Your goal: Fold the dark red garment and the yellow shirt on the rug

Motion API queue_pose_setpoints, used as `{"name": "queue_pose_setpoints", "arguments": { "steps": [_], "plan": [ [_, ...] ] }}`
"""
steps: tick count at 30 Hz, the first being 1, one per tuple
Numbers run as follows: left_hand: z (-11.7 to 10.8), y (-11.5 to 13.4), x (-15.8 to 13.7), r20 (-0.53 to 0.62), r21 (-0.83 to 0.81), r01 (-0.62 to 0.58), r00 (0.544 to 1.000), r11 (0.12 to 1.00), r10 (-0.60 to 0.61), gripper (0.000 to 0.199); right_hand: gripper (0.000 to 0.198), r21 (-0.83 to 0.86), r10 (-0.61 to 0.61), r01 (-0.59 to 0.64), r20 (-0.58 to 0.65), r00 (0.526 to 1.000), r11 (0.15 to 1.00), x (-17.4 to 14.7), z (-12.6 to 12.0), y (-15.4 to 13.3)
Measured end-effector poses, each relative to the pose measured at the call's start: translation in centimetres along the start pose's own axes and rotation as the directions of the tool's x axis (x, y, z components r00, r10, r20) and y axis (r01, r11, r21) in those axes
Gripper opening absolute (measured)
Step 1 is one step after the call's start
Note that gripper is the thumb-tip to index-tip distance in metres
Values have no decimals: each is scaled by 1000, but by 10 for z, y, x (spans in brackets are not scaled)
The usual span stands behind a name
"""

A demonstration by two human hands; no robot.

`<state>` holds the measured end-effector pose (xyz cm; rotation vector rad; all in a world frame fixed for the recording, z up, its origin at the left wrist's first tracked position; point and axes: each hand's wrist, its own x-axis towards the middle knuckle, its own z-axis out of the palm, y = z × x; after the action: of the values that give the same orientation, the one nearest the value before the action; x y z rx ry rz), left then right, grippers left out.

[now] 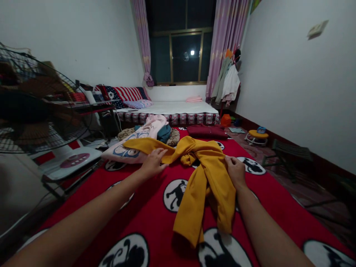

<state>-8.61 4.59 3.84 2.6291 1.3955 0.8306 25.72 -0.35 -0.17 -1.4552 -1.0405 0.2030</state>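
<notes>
A mustard-yellow garment [200, 155] lies crumpled on the red blanket [150, 215]; two long tubes of cloth stretch toward me and another strip reaches left. Whether it is a top or trousers I cannot tell. My left hand [154, 162] is closed at the left strip, thumb and fingers near its lower edge. On the other side, my right hand [236, 170] pinches the garment's right edge. Beyond my left hand sits a pile of clothes with a pale pink printed piece [133, 148] on it, and the yellow strip overlaps this piece.
A folded dark red garment [207, 131] lies at the blanket's far end. Behind it stands a low bed [172, 108]. On the left are a wire-caged fan [41, 100] and a white fan base [75, 159]. A yellow stool [257, 135] and a folding stool [289, 152] stand right.
</notes>
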Motion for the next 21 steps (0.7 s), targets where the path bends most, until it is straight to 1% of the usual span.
{"name": "queue_pose_setpoints", "arguments": {
  "steps": [2, 4, 6, 9, 12, 14, 15, 17, 18, 19, 21],
  "plan": [
    [13, -10, 12, 77, -74, 64, 995, 995, -58, 62, 44, -15, 3, -3, 34, 999, 1000, 0, 2, 3],
    [28, -5, 23, 126, -149, 114, 987, 982, -95, 58, 43, -9, 5, -5, 56, 998, 1000, -2, 5, 4],
    [41, 7, 31, 110, -183, 150, 985, 972, -131, 52, 42, 17, 9, -10, 67, 998, 1000, -3, 6, 5],
    [56, 29, 44, 44, -201, 213, 977, 956, -209, 41, 41, 57, 19, -24, 78, 997, 998, -5, 7, 6],
    [59, 41, 57, 12, -204, 248, 968, 947, -251, 27, 40, 94, 24, -30, 63, 998, 995, -4, 5, 9],
    [50, 44, 65, -12, -204, 236, 970, 950, -243, 26, 40, 110, 29, -33, 37, 999, 993, -3, 4, 11],
    [41, 46, 67, -38, -209, 214, 973, 954, -227, 25, 40, 116, 33, -36, 26, 999, 993, -3, 3, 11],
    [18, 51, 68, -111, -267, 144, 978, 953, -179, 22, 42, 129, 36, -37, 9, 999, 991, -2, 2, 11],
    [4, 54, 65, -147, -328, 107, 976, 938, -163, 22, 43, 136, 35, -34, 2, 999, 990, -2, 2, 10],
    [-11, 57, 61, -172, -413, 76, 972, 907, -160, 23, 43, 144, 31, -31, -3, 999, 989, -2, 2, 9],
    [-42, 63, 45, -165, -607, 70, 963, 792, -211, 26, 44, 172, 37, -35, -11, 999, 984, -2, 2, 8]
  ]
}}
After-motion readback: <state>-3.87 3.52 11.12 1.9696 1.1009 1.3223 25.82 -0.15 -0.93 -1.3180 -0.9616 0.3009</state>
